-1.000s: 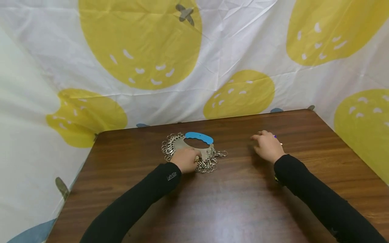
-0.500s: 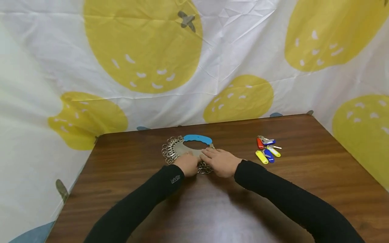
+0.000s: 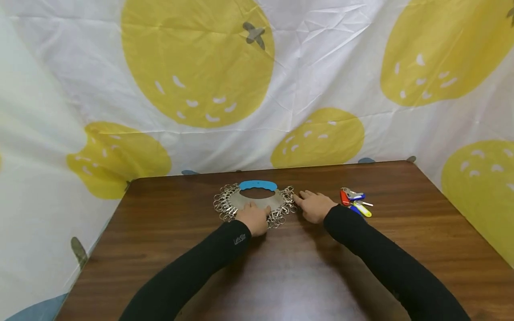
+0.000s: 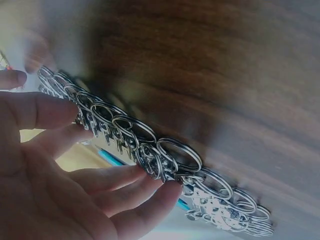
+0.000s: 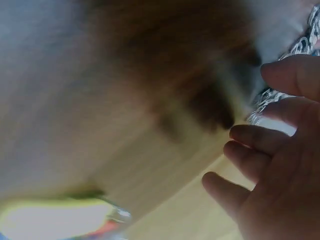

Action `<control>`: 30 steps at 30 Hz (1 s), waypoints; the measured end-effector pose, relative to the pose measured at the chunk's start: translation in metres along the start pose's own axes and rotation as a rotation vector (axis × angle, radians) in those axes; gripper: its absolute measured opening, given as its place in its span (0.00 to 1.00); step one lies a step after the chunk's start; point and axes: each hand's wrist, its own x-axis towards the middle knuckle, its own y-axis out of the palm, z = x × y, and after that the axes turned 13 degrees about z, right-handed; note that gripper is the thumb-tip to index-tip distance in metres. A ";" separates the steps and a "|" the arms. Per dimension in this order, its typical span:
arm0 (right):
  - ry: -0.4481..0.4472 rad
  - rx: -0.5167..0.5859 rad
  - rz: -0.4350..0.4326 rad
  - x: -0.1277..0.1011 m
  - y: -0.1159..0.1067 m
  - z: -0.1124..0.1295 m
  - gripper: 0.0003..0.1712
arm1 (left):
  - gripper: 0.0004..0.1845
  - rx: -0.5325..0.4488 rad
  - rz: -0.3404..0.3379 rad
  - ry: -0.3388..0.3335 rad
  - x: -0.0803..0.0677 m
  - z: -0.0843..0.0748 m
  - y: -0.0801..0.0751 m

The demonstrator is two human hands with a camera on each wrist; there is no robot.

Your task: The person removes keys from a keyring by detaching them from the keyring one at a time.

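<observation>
A key holder lies flat on the table in the head view: a curved metal plate with a blue handle at its far side. Clips and split rings fringe its outer edge. My left hand rests at the near edge of the plate. In the left wrist view its fingers are loosely bent and touch the metal rings. My right hand is at the plate's right end, its fingertips by the outermost rings. The right wrist view shows its fingers relaxed and partly spread, holding nothing.
Keys with plastic tags lie right of the holder, among them a red tag and a yellow tag. My right sleeve partly covers this group. A fruit-patterned cloth hangs behind the brown table.
My right hand has come from the tagged keys to the plate, then slid outward to its right end. The rings there now fan out along that side. My left hand has shifted slightly right.
</observation>
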 end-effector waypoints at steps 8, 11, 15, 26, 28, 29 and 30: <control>-0.023 0.025 -0.104 -0.004 -0.005 0.004 0.31 | 0.28 0.019 0.024 -0.029 0.007 -0.003 -0.005; -0.119 -0.018 -0.110 0.003 -0.010 0.018 0.30 | 0.29 0.002 0.019 -0.026 0.006 0.003 -0.006; -0.174 -0.063 -0.098 0.018 -0.012 0.029 0.27 | 0.28 -0.012 -0.005 -0.053 0.002 0.019 -0.004; -0.163 0.052 -0.088 0.004 -0.010 0.002 0.35 | 0.29 -0.082 -0.063 0.000 0.004 0.033 -0.002; -0.172 0.077 -0.124 -0.001 -0.011 -0.004 0.34 | 0.29 -0.108 -0.096 0.019 0.005 0.037 -0.005; -0.171 0.089 -0.137 -0.004 -0.012 -0.007 0.33 | 0.29 -0.126 -0.103 0.033 0.003 0.040 -0.007; -0.162 0.099 -0.146 -0.006 -0.013 -0.010 0.32 | 0.30 -0.146 -0.110 0.047 0.000 0.044 -0.010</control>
